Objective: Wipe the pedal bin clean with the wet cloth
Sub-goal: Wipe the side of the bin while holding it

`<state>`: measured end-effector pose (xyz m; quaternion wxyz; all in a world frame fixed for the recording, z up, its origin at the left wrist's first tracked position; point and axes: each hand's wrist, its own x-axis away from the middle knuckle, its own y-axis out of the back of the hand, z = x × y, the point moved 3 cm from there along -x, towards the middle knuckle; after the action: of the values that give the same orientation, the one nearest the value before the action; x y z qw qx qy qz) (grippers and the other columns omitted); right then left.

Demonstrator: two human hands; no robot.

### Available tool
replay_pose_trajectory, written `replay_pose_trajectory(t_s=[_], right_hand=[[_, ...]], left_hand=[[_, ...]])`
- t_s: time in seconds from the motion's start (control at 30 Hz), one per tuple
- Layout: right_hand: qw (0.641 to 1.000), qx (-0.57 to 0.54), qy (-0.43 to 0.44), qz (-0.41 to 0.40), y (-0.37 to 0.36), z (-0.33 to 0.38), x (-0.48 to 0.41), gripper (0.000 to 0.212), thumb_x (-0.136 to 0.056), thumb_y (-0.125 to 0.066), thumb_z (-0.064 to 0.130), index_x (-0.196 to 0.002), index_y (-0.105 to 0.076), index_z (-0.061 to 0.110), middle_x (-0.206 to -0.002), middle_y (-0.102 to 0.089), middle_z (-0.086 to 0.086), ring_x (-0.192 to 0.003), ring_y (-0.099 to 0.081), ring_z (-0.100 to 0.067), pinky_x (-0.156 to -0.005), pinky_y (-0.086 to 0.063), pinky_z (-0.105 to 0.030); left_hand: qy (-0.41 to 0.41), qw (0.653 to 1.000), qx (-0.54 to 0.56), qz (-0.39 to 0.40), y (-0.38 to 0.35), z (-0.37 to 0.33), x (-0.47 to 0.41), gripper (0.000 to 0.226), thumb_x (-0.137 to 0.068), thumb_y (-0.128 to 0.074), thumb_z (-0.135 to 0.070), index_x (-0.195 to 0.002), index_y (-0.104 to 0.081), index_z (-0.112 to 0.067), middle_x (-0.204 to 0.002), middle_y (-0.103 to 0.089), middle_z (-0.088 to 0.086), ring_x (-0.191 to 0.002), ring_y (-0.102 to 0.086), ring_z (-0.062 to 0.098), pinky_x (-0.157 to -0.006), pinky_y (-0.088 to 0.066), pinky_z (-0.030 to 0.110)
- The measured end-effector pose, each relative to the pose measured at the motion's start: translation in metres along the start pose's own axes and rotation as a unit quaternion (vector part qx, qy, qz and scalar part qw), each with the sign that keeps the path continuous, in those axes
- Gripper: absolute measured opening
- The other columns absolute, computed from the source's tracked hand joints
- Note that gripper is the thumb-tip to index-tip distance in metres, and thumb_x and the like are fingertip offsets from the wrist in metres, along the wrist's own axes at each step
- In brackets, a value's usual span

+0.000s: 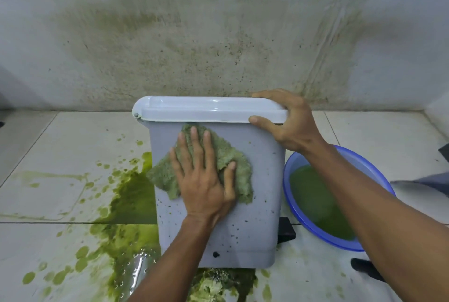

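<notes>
Left hand [204, 180] flattens nubby cloth [228, 155] against smooth plastic bin [255, 204].

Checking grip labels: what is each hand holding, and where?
Right hand grips the bin by its lid's right end; left hand presses the cloth flat.

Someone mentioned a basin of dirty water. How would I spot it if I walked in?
Find the grey pedal bin standing on the tiled floor against the stained wall. Just to its right, touching the floor beside it, sits the basin. It is the only blue, round, translucent thing there, and holds murky green water.
</notes>
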<state>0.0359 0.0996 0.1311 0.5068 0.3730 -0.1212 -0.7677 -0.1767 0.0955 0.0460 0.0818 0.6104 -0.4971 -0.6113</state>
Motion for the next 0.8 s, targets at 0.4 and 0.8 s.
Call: replay_pose_trajectory(t_s=[0.4, 0.8], right_hand=[[0.999, 0.020, 0.043, 0.016, -0.001, -0.002, 0.007, 0.060, -0.069, -0.084, 0.041, -0.122, -0.067, 0.019, -0.118, -0.066, 0.003, -0.110, -0.061, -0.018, -0.100, -0.047, -0.038], [0.999, -0.017, 0.016, 0.026, 0.004, -0.004, 0.005, 0.057, -0.068, -0.084, 0.033, -0.122, -0.069, 0.021, -0.119, -0.066, 0.004, -0.110, -0.062, -0.013, -0.098, -0.047, -0.025]], left_hand=[[-0.001, 1.000, -0.009, -0.030, 0.008, 0.041, 0.011, 0.070, -0.097, -0.044, -0.048, -0.150, -0.044, -0.003, -0.161, -0.031, 0.021, -0.152, -0.023, 0.041, -0.122, -0.017, 0.062], [-0.205, 0.978, 0.011, 0.044, 0.000, 0.000, 0.032, 0.062, -0.101, -0.043, -0.048, -0.152, -0.045, -0.014, -0.162, -0.034, 0.013, -0.153, -0.023, 0.034, -0.124, -0.020, 0.055]])
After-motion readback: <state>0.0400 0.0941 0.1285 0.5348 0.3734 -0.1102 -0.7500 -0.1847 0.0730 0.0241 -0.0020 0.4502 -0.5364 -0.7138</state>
